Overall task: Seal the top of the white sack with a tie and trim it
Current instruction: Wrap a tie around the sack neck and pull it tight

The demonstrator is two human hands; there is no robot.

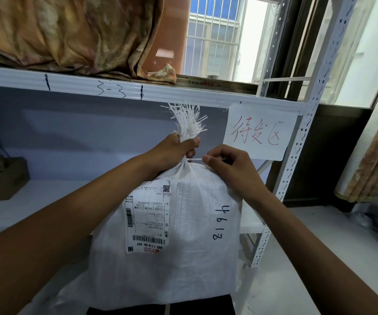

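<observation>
A white woven sack (pixel 183 223) stands upright before a metal shelf rack (pixel 115 92). The left hand (pixel 172 151) grips its gathered neck, fingers (pixel 191 143) curled tight under the frayed top (pixel 188 121). The right hand (pixel 233 167) pinches the tail of a white zip tie (pixel 196 159) looped round the neck. The tie looks ready for cinching, and the next move calls for a firm sideways pull, then trimming. No cutter is visible. A paper sign (pixel 260 133) hangs behind.
</observation>
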